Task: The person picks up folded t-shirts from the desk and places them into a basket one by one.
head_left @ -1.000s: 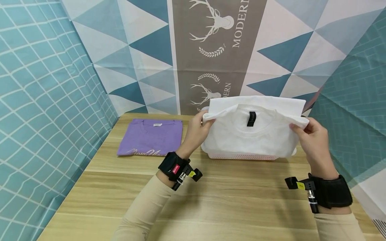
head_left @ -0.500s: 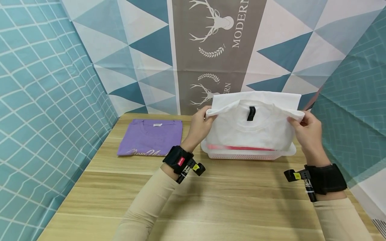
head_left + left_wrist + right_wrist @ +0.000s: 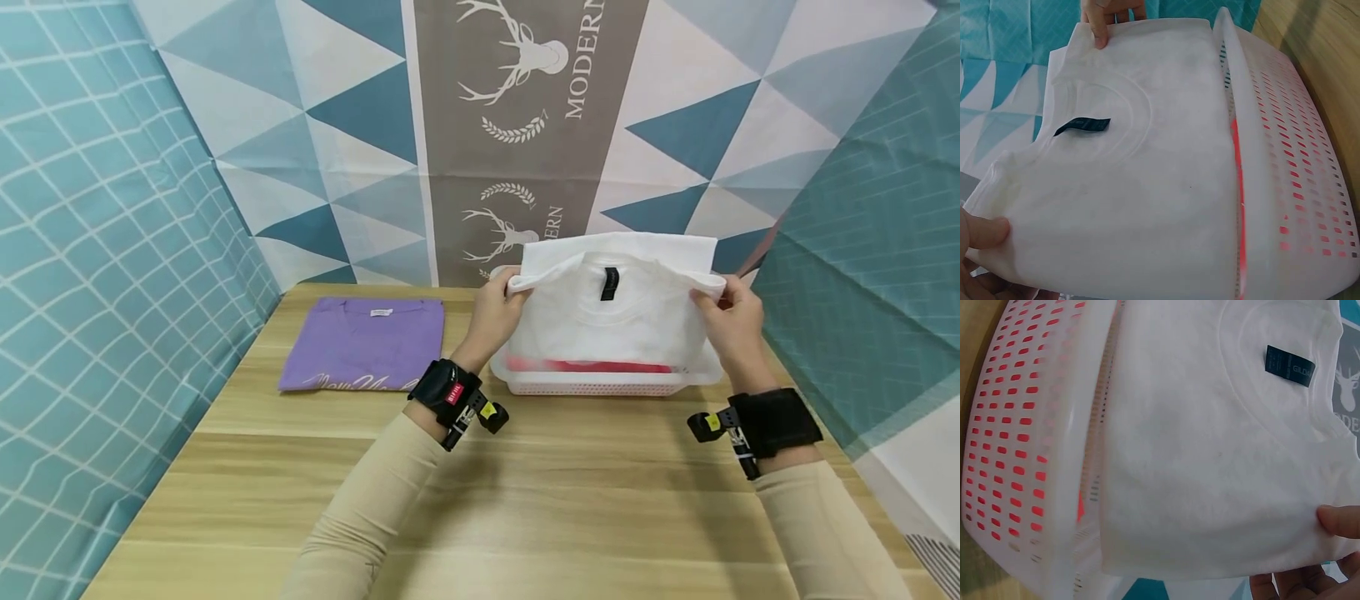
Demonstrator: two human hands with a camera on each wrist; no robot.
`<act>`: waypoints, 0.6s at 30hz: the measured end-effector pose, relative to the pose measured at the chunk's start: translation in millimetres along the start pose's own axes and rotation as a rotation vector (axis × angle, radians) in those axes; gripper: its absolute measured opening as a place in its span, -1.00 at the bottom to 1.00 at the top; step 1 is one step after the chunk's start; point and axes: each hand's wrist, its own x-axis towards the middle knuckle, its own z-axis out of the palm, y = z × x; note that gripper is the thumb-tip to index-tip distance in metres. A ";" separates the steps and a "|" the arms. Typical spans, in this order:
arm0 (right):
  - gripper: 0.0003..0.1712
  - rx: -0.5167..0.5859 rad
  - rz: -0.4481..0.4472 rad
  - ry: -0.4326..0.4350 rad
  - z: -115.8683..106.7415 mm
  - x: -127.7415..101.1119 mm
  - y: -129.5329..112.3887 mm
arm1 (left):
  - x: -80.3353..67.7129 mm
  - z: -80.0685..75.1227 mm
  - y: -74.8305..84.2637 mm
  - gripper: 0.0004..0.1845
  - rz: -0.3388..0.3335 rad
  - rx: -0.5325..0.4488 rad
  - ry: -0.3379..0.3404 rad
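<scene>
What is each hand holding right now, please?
Left hand: fingers pinch the left edge of the folded white T-shirt.
Right hand: fingers pinch its right edge.

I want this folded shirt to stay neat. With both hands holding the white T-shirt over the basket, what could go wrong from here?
1. The left hand and right hand pinch the folded white T-shirt only at its top corners, so the hanging layers might sag open.
2. Its lower edge hangs near the rim of the white basket; it could catch there and crumple.
3. Something red already lies in the basket, so the shirt may settle unevenly on it.
</scene>
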 end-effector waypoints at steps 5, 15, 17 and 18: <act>-0.51 -0.032 0.010 -0.046 7.7 3.1 10.4 | 0.5 7.0 -12.6 -0.73 -0.018 0.015 -0.001; -0.56 -0.074 0.051 -0.064 24.1 7.5 26.9 | -6.4 20.4 -31.1 -0.74 -0.050 0.063 -0.045; -0.56 -0.079 0.065 -0.060 25.4 7.0 30.3 | -7.6 22.4 -33.1 -0.74 -0.052 0.069 -0.049; -0.56 -0.083 0.064 -0.056 25.9 7.0 32.2 | -7.9 23.3 -33.9 -0.74 -0.053 0.069 -0.050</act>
